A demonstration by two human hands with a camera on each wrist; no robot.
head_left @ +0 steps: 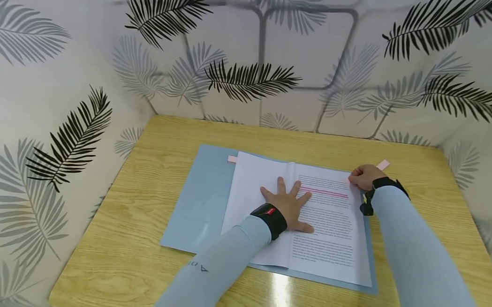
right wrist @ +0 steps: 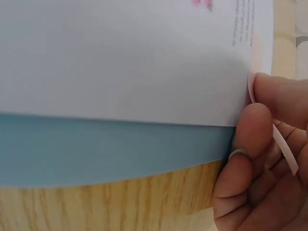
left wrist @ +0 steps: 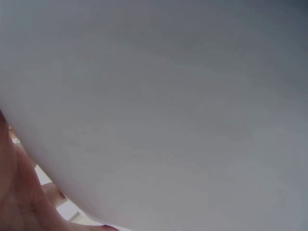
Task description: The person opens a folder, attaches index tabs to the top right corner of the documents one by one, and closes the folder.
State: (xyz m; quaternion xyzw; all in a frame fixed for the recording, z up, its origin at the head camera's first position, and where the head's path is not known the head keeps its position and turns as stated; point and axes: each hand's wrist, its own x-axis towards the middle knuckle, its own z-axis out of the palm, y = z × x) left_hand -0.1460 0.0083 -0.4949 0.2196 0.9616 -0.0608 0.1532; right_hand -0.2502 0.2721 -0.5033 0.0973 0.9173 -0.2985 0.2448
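Observation:
An open document of white printed pages (head_left: 320, 252) lies on a blue folder (head_left: 202, 202); two pink lines mark its right page. My left hand (head_left: 287, 207) rests flat near the fold, fingers spread, mostly over the printed page. At that page's upper right edge, my right hand (head_left: 364, 176) pinches a pale pink sticky tab (right wrist: 251, 86) between thumb and index finger. Part of the tab lies against the paper. A pink strip end (right wrist: 287, 151) shows beyond the fingers in the right wrist view. White paper (left wrist: 168, 115) fills most of the left wrist view.
Another pink tab (head_left: 232, 159) sticks out from the left page's upper edge. Under the folder is a wood-grain table (head_left: 141, 203). Behind it hangs a pale covering (head_left: 303, 49) with a leaf pattern. Both wrists wear black straps (head_left: 270, 219).

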